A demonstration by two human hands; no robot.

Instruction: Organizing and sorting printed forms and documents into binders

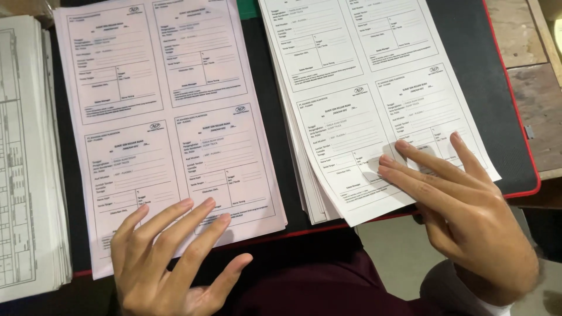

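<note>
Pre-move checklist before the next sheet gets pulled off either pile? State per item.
1. Left hand flat on the pink pile, fingers spread: ok.
2. Right hand fingertips on the top white sheet: ok.
3. Top white sheet square with its pile: not ok, it lies skewed and its corner overhangs the mat edge.
4. Pink pile edges aligned: ok, only slight fanning at the right edge.
5. Only one white sheet under the fingers: cannot tell.
6. Third pile at far left lies apart from both hands: ok.
</note>
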